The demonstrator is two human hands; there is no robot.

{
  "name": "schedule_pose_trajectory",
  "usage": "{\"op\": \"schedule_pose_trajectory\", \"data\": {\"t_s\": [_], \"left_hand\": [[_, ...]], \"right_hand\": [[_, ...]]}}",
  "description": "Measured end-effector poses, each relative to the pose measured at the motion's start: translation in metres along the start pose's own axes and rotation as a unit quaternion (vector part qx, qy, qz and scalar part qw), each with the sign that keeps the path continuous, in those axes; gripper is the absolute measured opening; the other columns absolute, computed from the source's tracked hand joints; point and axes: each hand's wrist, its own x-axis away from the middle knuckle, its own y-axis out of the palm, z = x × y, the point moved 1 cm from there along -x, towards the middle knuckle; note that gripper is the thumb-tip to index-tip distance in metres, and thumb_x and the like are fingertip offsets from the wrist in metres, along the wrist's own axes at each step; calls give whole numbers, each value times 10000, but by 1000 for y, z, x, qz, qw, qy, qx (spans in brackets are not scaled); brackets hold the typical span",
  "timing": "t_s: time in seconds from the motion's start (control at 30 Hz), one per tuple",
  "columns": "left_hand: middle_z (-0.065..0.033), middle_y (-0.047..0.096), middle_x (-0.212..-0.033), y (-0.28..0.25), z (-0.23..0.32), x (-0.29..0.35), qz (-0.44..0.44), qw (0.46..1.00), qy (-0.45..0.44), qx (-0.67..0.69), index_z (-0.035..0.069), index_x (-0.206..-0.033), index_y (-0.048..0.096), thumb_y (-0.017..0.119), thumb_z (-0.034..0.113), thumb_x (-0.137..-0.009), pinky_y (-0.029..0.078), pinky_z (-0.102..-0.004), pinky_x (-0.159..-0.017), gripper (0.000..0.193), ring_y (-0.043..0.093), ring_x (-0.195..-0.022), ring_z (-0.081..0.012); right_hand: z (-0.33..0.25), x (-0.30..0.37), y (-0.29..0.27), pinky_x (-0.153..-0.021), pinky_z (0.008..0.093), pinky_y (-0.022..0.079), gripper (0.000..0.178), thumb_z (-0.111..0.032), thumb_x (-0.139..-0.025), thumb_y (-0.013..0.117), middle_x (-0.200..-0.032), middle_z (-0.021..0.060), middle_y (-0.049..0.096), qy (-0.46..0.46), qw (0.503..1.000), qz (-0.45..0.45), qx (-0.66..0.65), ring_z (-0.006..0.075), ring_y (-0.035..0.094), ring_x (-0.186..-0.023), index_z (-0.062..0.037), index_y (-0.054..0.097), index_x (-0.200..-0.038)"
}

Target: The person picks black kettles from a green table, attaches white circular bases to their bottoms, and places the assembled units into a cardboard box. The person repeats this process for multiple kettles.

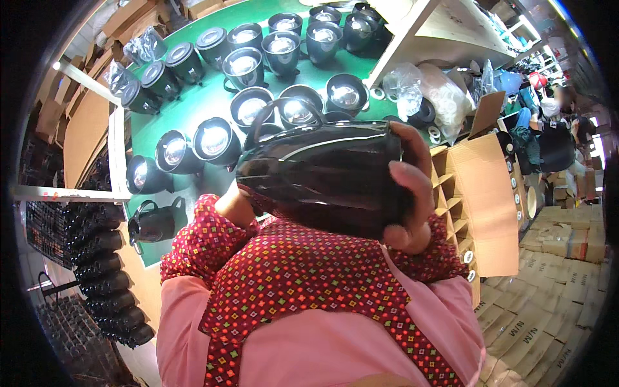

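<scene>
- The stacked dark glossy pieces at far left are crowded; I cannot count them.
- Four lidded mugs form a slanting row on the green counter; they stand close, so a nudge to one might upset its neighbour.
- One mug on its side lies near the counter's near edge; a knock from the left sleeve could roll it off.
- Roughly fourteen open mugs spread across the counter's middle and back; overlaps leave the count unsure. The nearest could be struck if the held one swings forward.
- The left hand is mostly hidden at the narrow end; I cannot tell whether its fingers are apart or together.
- One black mug is held sideways above the apron, handle upward. Its glossy wall could slip or scratch if the hold loosens.
- The right hand has its fingers clamped around the wide end.
- One partitioned carton stands beyond it, then many flat cartons, uncounted.
</scene>
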Motion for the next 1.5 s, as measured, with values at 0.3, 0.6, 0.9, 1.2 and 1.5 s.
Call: {"op": "schedule_pose_trajectory", "data": {"t_s": [0.3, 0.6, 0.9, 1.2, 1.5], "left_hand": [[-127, 722, -1263, 18, 26, 5, -52, 999, -7, -12, -15, -1279, 654, 559, 199, -1090, 582, -348, -946, 301, 705, -1087, -207], [-97, 667, -1326, 99, 43, 33, -110, 980, -33, -163, -12, -1544, 449, 626, 66, -1048, 549, -304, -963, 533, 630, -1177, -148], [-199, 628, -1355, 114, 46, 36, -103, 897, 161, -398, 14, -1499, 430, 835, 214, -914, 569, -433, -1022, 739, 646, -1279, -306], [15, 674, -979, 84, 48, 15, 16, 944, -26, -327, -40, -1295, 671, 693, 110, -984, 524, -255, -818, 347, 647, -928, -89], [-31, 676, -1077, 33, 24, 22, 9, 958, 92, -270, 7, -1353, 615, 526, 212, -1060, 425, -238, -694, 368, 565, -794, -82]], "right_hand": [[8, 42, 7, -1161, 494, 455, 703, -481, -1026, 407, -1547, 227, 498, 245, 938, 207, -131, 357, 525, -1405, -20, 411, -1557], [57, 122, -9, -1186, 596, 410, 759, -612, -1044, 333, -1595, 190, 473, 392, 815, 313, -290, 375, 473, -1459, -81, 415, -1580], [47, 95, 2, -1173, 656, 410, 737, -616, -1043, 346, -1599, 187, 469, 306, 635, 301, -642, 411, 443, -1478, -127, 422, -1589], [28, 72, -7, -1163, 469, 455, 679, -443, -1032, 534, -1506, 194, 549, 265, 875, 289, -283, 310, 568, -1367, 9, 448, -1532], [-12, 46, -15, -1210, 427, 310, 665, -386, -1011, 587, -1544, 236, 470, 203, 961, 185, -23, 332, 450, -1441, 13, 463, -1528]]}}
